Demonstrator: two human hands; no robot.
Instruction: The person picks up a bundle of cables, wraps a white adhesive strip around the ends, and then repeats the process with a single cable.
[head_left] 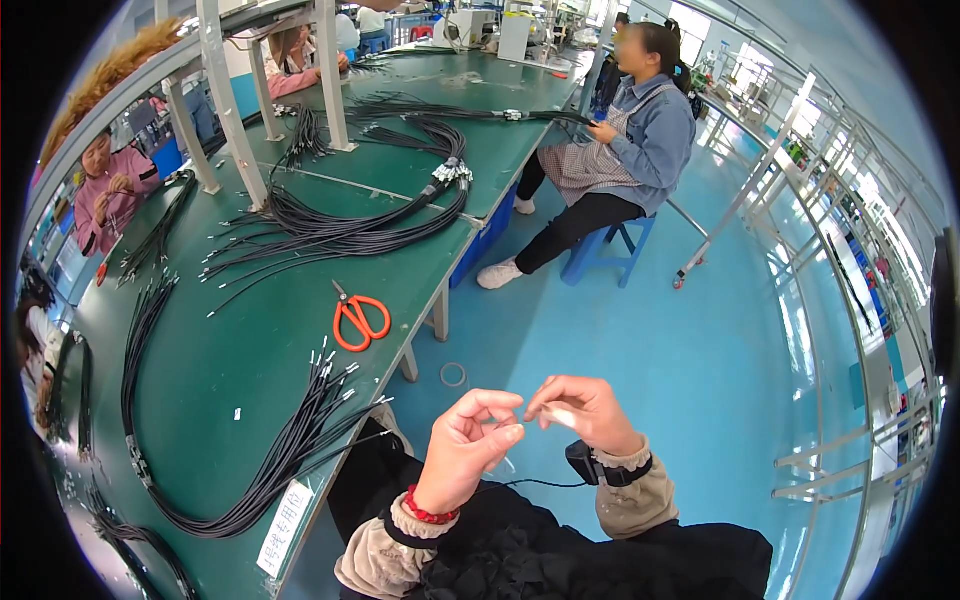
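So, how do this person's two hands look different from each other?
Wrist: the left hand has a red bracelet at its wrist; the right hand has a small black box strapped there instead.
Direction: the left hand reaches up and rightward in the picture; the right hand reaches up and leftward.
Shared: both have bent fingers, light beige cuffs and dark straps.

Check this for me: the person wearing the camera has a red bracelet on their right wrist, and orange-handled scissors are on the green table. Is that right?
Not quite: the red bracelet is on the wrist of the left hand, not the right. The head view shows it. The orange-handled scissors are on the green table, just as you said.
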